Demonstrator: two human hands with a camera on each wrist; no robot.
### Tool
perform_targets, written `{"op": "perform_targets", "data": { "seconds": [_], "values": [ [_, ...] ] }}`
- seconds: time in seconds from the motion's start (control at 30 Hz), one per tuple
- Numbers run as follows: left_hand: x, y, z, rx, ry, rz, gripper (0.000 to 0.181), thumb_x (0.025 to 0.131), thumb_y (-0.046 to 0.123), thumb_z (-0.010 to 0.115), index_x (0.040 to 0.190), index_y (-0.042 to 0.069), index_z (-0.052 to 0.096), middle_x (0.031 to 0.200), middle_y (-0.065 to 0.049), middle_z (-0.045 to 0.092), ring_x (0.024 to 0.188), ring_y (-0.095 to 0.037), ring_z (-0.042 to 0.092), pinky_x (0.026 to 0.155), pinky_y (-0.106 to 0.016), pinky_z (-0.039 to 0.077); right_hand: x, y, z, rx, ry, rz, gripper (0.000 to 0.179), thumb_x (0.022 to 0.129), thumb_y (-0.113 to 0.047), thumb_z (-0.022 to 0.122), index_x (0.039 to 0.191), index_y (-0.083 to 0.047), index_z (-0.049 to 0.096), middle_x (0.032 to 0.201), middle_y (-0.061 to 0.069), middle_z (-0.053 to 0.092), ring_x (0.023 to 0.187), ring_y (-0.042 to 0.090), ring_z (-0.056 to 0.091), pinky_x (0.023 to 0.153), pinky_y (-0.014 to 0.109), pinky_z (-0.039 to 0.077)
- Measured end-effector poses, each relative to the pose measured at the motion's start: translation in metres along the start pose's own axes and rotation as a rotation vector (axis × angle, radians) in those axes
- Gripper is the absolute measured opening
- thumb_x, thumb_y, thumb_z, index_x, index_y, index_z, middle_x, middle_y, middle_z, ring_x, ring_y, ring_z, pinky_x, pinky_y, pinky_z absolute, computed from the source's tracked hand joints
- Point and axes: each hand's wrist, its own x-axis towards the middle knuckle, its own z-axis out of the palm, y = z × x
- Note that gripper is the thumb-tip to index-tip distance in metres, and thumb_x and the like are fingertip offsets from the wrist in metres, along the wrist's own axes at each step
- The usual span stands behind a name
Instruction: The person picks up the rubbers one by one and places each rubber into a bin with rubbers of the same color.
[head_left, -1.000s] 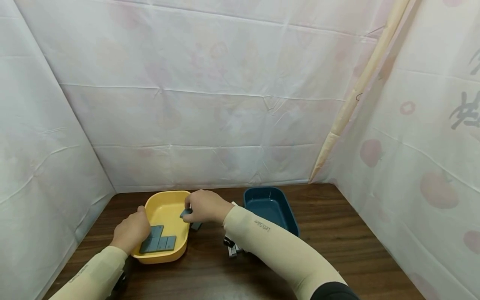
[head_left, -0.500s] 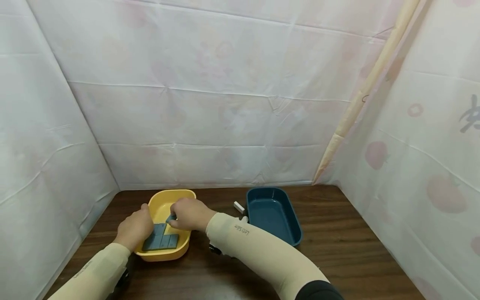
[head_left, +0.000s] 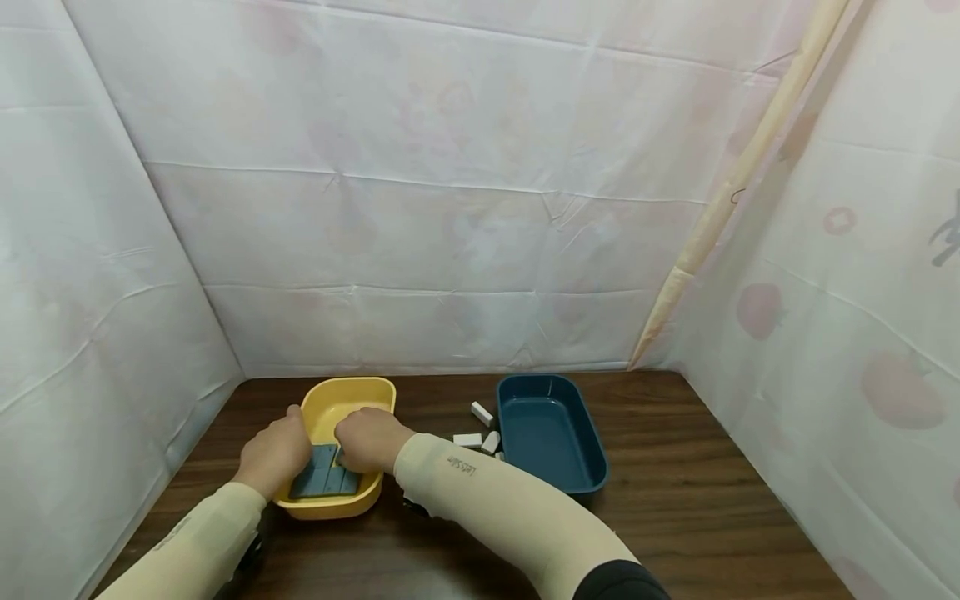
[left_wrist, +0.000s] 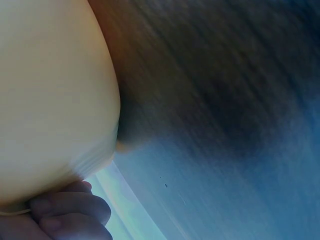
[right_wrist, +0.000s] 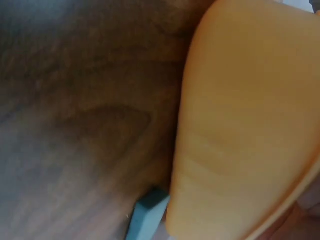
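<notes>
A yellow tray (head_left: pixel 352 392) stands on the left of the table. My left hand (head_left: pixel 276 454) grips its left rim; in the left wrist view the curled fingers (left_wrist: pixel 75 210) show at the edge. Flat grey-blue blocks (head_left: pixel 318 481) lie side by side in the near end of the tray. My right hand (head_left: pixel 371 442) is inside the tray by its right side, pinching a small grey block (head_left: pixel 340 457) beside the laid ones; most of that block is hidden by the fingers. In the right wrist view the tray's outer wall (right_wrist: pixel 240 115) covers most of the hand.
Right of centre is a dark blue tray (head_left: pixel 551 429) with no blocks visible in it. White blocks (head_left: pixel 468 440) lie loose on the wooden table (head_left: pixel 660 467) along its left side. A grey block (right_wrist: pixel 148 212) lies against the yellow tray's outer wall. White cloth (head_left: pixel 420 208) encloses the table.
My right hand has carried the grey block left and down, from the yellow tray's right rim to beside the laid blocks. The left hand keeps its grip. The white blocks have come into view.
</notes>
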Motion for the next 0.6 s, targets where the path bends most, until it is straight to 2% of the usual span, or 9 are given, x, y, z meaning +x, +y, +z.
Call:
{"op": "perform_targets", "data": {
  "seconds": [0.33,0.6],
  "values": [
    [0.0002,0.0033,-0.0007,0.0,0.0,0.007,0.048,0.11,0.009,0.047,0.148,-0.019,0.039,0.097,-0.024,0.07,0.079,-0.035,0.067,0.066,-0.049,0.056,-0.0001,-0.0035,0.0026,0.066,-0.028,0.001,0.026,0.112,-0.03,0.07,0.086,-0.027,0.066,0.078,-0.011,0.062,0.072,0.008,0.059,0.072,0.024,0.049],
    [0.0004,0.0033,-0.0005,0.003,-0.001,0.01,0.044,0.11,0.009,0.047,0.145,-0.018,0.04,0.093,-0.022,0.069,0.077,-0.034,0.066,0.065,-0.048,0.056,-0.0024,-0.0037,0.0011,0.045,-0.028,0.003,0.031,0.111,-0.033,0.07,0.082,-0.028,0.063,0.075,-0.011,0.059,0.071,0.008,0.056,0.072,0.024,0.047]
  ]
}}
